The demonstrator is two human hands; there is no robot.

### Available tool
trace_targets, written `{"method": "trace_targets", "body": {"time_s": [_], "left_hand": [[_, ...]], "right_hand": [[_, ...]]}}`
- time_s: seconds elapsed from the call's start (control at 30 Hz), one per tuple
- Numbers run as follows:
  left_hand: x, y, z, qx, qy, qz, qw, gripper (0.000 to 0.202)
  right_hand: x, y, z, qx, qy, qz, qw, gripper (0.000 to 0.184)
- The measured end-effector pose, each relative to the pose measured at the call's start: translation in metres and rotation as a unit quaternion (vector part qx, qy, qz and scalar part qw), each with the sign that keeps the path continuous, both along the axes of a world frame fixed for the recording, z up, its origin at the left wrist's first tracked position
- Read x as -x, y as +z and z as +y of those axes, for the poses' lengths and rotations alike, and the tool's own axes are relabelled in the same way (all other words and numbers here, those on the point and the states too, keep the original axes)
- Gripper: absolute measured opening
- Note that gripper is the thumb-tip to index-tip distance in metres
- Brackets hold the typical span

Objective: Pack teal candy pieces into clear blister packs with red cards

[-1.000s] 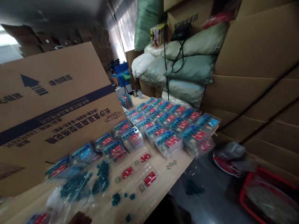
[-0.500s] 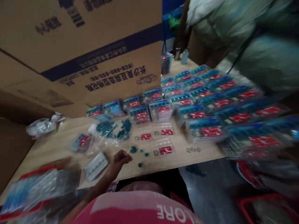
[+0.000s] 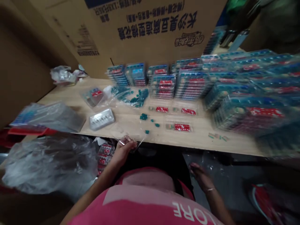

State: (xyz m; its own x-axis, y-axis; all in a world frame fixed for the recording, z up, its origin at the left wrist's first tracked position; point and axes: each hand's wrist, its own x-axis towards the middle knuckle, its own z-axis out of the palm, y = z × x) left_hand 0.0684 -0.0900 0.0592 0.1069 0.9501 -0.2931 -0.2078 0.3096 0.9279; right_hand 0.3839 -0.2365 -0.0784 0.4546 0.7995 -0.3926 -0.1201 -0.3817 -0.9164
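Clear plastic film [image 3: 123, 139], light and slippery, is being pinched at its edge by the left hand [image 3: 124, 152] beside the wooden table [image 3: 199, 136], the right hand [image 3: 200, 176] being held open below.

Stacked blister packs [image 3: 264, 103] blurred at right, carton [image 3: 150, 28] cut off above

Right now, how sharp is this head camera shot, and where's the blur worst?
In the head view, the stacked blister packs at right smear with motion blur, the tabletop's middle stays sharper, and the floor below lies dim.
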Motion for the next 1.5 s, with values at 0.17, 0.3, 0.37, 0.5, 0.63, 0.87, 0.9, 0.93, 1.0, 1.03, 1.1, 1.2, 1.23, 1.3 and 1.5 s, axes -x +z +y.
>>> {"method": "trace_targets", "body": {"time_s": [0.17, 0.3, 0.37, 0.5, 0.63, 0.87, 0.9, 0.93, 1.0, 1.03, 1.1, 1.2, 1.23, 1.3, 1.5], "left_hand": [[0.02, -0.003, -0.035, 0.002, 0.003, -0.022, 1.0, 0.023], [0.017, -0.008, -0.047, 0.007, -0.037, -0.075, 0.997, 0.022], [0.015, -0.007, -0.049, -0.007, -0.066, -0.084, 0.994, 0.02], [0.022, -0.006, -0.049, -0.009, -0.088, -0.098, 0.991, 0.023], [0.029, -0.01, -0.05, 0.034, -0.125, -0.11, 0.985, 0.024], [0.024, -0.013, -0.051, 0.046, -0.204, -0.087, 0.974, 0.026], [0.024, -0.011, -0.049, 0.041, -0.197, -0.085, 0.976, 0.025], [0.024, -0.009, -0.047, 0.039, -0.182, -0.086, 0.979, 0.024], [0.025, -0.007, -0.042, 0.043, -0.148, -0.095, 0.983, 0.024], [0.026, -0.006, -0.04, 0.049, -0.134, -0.099, 0.985, 0.025], [0.025, -0.007, -0.037, 0.063, -0.119, -0.098, 0.986, 0.025], [0.019, -0.014, -0.035, 0.064, -0.119, -0.087, 0.987, 0.024], [0.017, -0.016, -0.033, 0.062, -0.12, -0.081, 0.988, 0.024], [0.018, -0.017, -0.028, 0.072, -0.12, -0.067, 0.988, 0.026], [0.081, 0.005, 0.004, 0.119, -0.196, 0.036, 0.973, 0.04]], "right_hand": [[0.033, 0.054, 0.006, -0.01, 0.066, 0.145, 0.987, 0.041], [0.097, 0.108, 0.031, -0.059, 0.175, 0.186, 0.965, 0.029], [0.124, 0.121, 0.043, -0.107, 0.216, 0.194, 0.951, 0.022], [0.151, 0.127, 0.054, -0.178, 0.264, 0.186, 0.929, 0.012], [0.157, 0.125, 0.052, -0.19, 0.243, 0.158, 0.938, 0.014], [0.17, 0.136, 0.061, -0.331, 0.249, -0.291, 0.862, 0.007], [0.171, 0.137, 0.064, -0.338, 0.277, -0.325, 0.839, 0.009], [0.173, 0.137, 0.067, -0.343, 0.302, -0.339, 0.822, 0.01], [0.174, 0.137, 0.073, -0.347, 0.338, -0.319, 0.815, 0.011], [0.174, 0.136, 0.076, -0.345, 0.346, -0.293, 0.822, 0.01], [0.174, 0.134, 0.081, -0.329, 0.352, -0.234, 0.845, 0.011], [0.173, 0.13, 0.086, -0.301, 0.358, -0.187, 0.864, 0.014], [0.172, 0.129, 0.087, -0.297, 0.358, -0.184, 0.866, 0.014], [0.166, 0.127, 0.087, -0.294, 0.346, -0.186, 0.871, 0.014], [0.134, 0.111, 0.097, -0.276, 0.255, -0.279, 0.884, 0.011]]}}
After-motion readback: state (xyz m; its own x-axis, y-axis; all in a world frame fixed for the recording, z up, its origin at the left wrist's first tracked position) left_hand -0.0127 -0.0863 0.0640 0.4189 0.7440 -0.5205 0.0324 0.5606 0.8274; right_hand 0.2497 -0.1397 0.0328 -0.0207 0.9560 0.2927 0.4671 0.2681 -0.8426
